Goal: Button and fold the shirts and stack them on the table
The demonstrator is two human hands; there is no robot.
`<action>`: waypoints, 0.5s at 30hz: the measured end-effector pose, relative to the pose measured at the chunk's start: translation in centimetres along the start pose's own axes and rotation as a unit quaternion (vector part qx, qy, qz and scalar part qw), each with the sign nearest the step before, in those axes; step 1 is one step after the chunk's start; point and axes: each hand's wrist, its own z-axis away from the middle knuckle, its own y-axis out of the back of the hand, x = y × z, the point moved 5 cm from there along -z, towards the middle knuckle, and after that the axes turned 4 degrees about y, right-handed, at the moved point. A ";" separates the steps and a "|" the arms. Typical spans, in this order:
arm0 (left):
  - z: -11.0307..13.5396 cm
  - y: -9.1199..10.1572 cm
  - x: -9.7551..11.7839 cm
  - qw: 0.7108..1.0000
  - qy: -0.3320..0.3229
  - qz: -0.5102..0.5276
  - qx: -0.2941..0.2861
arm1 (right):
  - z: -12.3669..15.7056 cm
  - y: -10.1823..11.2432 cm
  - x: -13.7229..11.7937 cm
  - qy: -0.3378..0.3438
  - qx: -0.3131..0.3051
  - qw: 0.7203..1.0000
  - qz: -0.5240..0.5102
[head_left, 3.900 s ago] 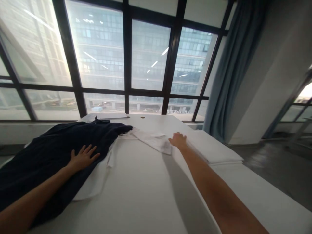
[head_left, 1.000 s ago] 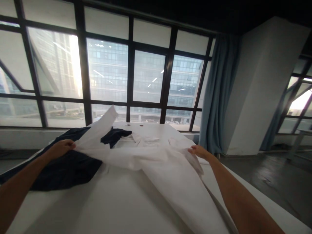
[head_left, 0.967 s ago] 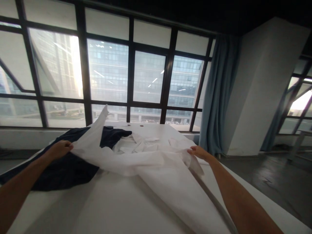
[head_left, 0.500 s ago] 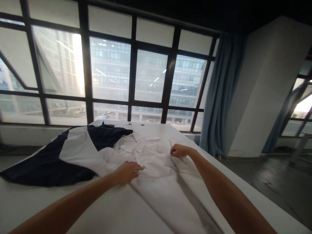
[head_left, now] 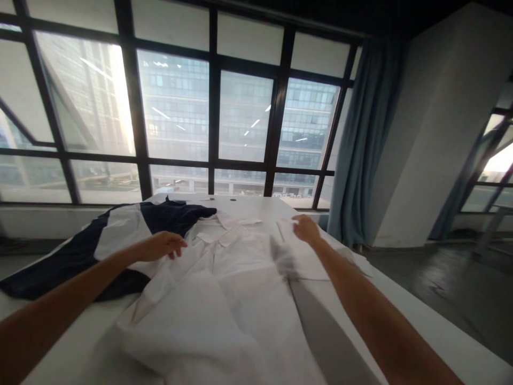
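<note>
A white shirt lies spread across the white table, its collar toward the window. My left hand hovers just over the shirt's left shoulder, fingers loose and apart, holding nothing. My right hand reaches out to the shirt's far right side, fingers curled on the edge of the sleeve cloth there. A dark navy garment lies on the left of the table, partly under the shirt's left sleeve.
Large black-framed windows stand right behind the table's far edge. A blue-grey curtain hangs at the right beside a white pillar. Dark floor lies beyond the table's right edge.
The lifted shirt has been laid down flat. My left hand left the shirt's middle and moved left; my right hand moved farther out, drawing the right sleeve cloth outward.
</note>
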 end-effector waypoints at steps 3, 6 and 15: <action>-2.1 -6.2 2.5 0.986 -0.108 -0.129 -0.015 | 0.8 -5.7 -9.5 0.215 -0.098 0.968 -0.088; -0.7 -10.8 2.3 0.959 -0.129 -0.181 -0.178 | 2.3 -9.7 -13.7 0.321 -0.217 0.910 -0.149; -6.4 -5.8 -0.2 0.973 0.058 -0.015 -0.225 | -2.7 -12.6 -11.6 0.050 -0.230 0.969 -0.077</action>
